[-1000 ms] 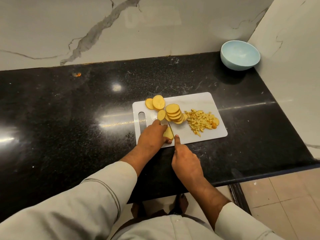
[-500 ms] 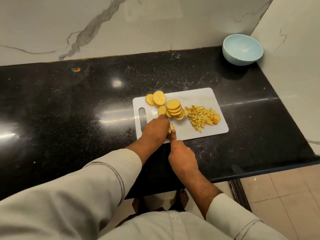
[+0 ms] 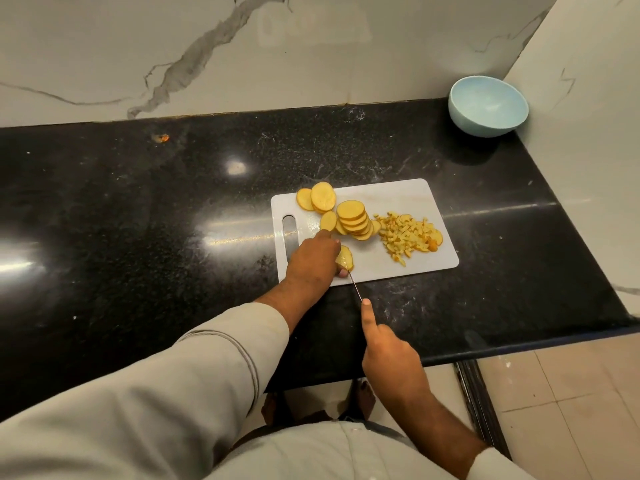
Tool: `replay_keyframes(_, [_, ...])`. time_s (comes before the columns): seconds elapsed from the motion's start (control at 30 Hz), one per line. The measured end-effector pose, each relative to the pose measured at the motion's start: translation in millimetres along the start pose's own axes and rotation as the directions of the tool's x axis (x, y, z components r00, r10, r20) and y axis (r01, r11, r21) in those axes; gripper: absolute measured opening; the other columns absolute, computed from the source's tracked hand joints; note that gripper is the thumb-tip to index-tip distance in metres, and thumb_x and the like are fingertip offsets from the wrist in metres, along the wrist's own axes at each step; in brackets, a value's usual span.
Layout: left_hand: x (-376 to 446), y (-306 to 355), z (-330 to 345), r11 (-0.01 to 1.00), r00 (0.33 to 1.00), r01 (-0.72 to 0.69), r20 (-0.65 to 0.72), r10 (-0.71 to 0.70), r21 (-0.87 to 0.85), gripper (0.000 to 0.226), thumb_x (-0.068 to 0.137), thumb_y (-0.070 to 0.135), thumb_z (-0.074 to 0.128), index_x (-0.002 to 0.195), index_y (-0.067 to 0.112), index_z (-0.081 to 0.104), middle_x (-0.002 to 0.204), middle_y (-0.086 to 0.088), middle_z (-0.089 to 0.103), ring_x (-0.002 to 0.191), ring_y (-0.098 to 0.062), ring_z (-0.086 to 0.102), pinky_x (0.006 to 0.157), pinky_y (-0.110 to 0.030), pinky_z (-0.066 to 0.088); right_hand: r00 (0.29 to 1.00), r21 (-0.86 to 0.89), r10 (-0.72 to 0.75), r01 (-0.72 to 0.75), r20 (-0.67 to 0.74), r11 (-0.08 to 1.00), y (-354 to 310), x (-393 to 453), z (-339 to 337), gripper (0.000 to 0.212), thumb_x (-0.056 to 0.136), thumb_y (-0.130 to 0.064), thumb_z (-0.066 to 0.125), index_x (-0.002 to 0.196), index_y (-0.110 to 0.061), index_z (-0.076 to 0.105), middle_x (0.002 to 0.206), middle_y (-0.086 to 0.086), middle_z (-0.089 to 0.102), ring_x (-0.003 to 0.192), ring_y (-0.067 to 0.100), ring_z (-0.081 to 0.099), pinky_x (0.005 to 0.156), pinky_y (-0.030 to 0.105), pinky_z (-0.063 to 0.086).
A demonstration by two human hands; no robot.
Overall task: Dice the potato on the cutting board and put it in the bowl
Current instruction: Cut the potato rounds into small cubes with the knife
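Black tabletop [image 3: 138, 237]: right hand [image 3: 391, 358] gripping the knife [image 3: 355, 287] has drawn back — left hand [image 3: 313, 263] still pinning a potato slice [image 3: 344, 258], dicing unfinished.

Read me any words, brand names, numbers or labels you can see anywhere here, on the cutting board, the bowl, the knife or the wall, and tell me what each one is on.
None: no readable text in this view.
The cutting board, bowl and wall show no print.
The knife shows only a thin blade edge; any marking on it cannot be seen.
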State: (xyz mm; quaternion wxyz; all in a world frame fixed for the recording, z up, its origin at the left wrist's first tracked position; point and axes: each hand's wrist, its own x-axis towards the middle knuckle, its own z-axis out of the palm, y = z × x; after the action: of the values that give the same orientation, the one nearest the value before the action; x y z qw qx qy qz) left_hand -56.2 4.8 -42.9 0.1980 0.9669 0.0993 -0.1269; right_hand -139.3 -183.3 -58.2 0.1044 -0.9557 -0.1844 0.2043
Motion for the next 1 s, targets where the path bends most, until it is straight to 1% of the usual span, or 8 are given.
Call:
replay_keyframes(0.17, [-10.1, -15.6, 9.6, 0.986, 0.995, 0.011, -0.094, -0.027, -0.168, 0.053, 0.082, 0.031, 0.073, 0.128, 0.012, 0.058, 0.112, -0.008, 0.053, 0.105, -0.027, 0.052, 0.083, -0.032, 0.043, 0.991, 0.033, -0.015, 0.019, -0.131, 0.999, -3.8, 6.2, -13.2, 0.075, 0.099, -0.017, 0.037, 0.149, -0.031, -0.017, 0.088, -0.004, 0.05, 0.067, 0.01, 0.056, 0.062, 0.029, 0.052])
replay_keyframes(0.27, [-12.3, -14.8, 10.8, 0.978, 0.992, 0.038, -0.111, -0.062, -0.205, 0.036, 0.084, 0.026, 0.072, 0.115, 0.009, 0.064, 0.102, -0.004, 0.056, 0.098, -0.023, 0.056, 0.078, -0.032, 0.047, 0.987, 0.012, -0.031, 0.033, -0.156, 0.999, -19.5, 27.8, -18.1, 0.077, 0.096, -0.014, 0.037, 0.15, -0.031, -0.015, 0.092, 0.001, 0.053, 0.072, 0.019, 0.059, 0.062, 0.033, 0.048])
replay_keyframes(0.37, [-12.4, -11.2, 10.6, 0.967, 0.981, 0.077, -0.153, -0.117, -0.244, 0.008, 0.091, 0.022, 0.062, 0.088, 0.016, 0.058, 0.077, 0.009, 0.051, 0.076, -0.001, 0.059, 0.055, -0.013, 0.035, 0.994, 0.01, -0.01, 0.012, -0.112, 1.0, -31.1, 48.8, -19.7, 0.073, 0.095, -0.014, 0.037, 0.153, -0.027, -0.006, 0.102, 0.006, 0.055, 0.083, 0.026, 0.06, 0.062, 0.036, 0.039])
replay_keyframes(0.4, [-11.8, -11.1, 10.0, 0.971, 0.977, 0.076, -0.176, -0.117, -0.225, 0.014, 0.093, 0.021, 0.058, 0.08, 0.019, 0.053, 0.073, 0.01, 0.049, 0.069, 0.003, 0.057, 0.052, -0.013, 0.033, 0.995, 0.01, -0.009, 0.01, -0.102, 1.0, -34.4, 52.1, -18.2, 0.073, 0.095, -0.014, 0.038, 0.153, -0.027, -0.005, 0.104, 0.007, 0.055, 0.084, 0.027, 0.06, 0.061, 0.036, 0.037])
replay_keyframes(0.6, [-7.8, -7.1, 5.9, 0.979, 0.985, 0.055, -0.15, -0.085, -0.196, 0.016, 0.097, 0.018, 0.05, 0.085, 0.008, 0.056, 0.089, -0.008, 0.056, 0.083, -0.026, 0.057, 0.065, -0.03, 0.039, 0.997, 0.048, 0.002, 0.002, -0.082, 0.999, -43.8, 62.3, -8.8, 0.074, 0.092, -0.011, 0.038, 0.153, -0.025, -0.002, 0.107, 0.01, 0.056, 0.087, 0.03, 0.061, 0.064, 0.037, 0.036])
replay_keyframes(0.77, [-3.6, -4.2, 0.9, 0.979, 0.984, 0.077, -0.141, -0.104, -0.189, 0.017, 0.094, 0.014, 0.052, 0.08, 0.013, 0.043, 0.083, -0.008, 0.056, 0.081, -0.03, 0.059, 0.063, -0.031, 0.035, 0.999, -0.009, -0.021, 0.021, -0.048, 1.0, -47.4, 74.3, -9.6, 0.076, 0.091, -0.011, 0.038, 0.153, -0.024, -0.004, 0.106, 0.011, 0.056, 0.088, 0.03, 0.061, 0.062, 0.037, 0.037])
replay_keyframes(0.93, [-4.1, -1.2, -3.0, 0.996, 0.987, 0.065, -0.142, -0.073, -0.06, 0.005, 0.092, 0.011, 0.056, 0.09, 0.006, 0.055, 0.097, -0.015, 0.061, 0.09, -0.033, 0.061, 0.067, -0.036, 0.042, 1.0, -0.026, -0.009, 0.009, 0.015, 1.0, -39.2, 64.5, -12.1, 0.078, 0.092, -0.012, 0.037, 0.152, -0.029, -0.009, 0.106, 0.009, 0.055, 0.087, 0.029, 0.06, 0.063, 0.038, 0.038])
replay_keyframes(1.0, [-3.5, 0.2, -4.5, 0.999, 0.992, 0.05, -0.115, -0.049, 0.001, 0.013, 0.087, 0.015, 0.065, 0.09, 0.004, 0.06, 0.098, -0.014, 0.059, 0.09, -0.033, 0.061, 0.067, -0.035, 0.042, 1.0, -0.044, -0.008, 0.009, 0.018, 0.999, -32.8, 47.7, -7.8, 0.078, 0.093, -0.013, 0.038, 0.152, -0.029, -0.011, 0.104, 0.007, 0.054, 0.085, 0.027, 0.06, 0.063, 0.037, 0.038])
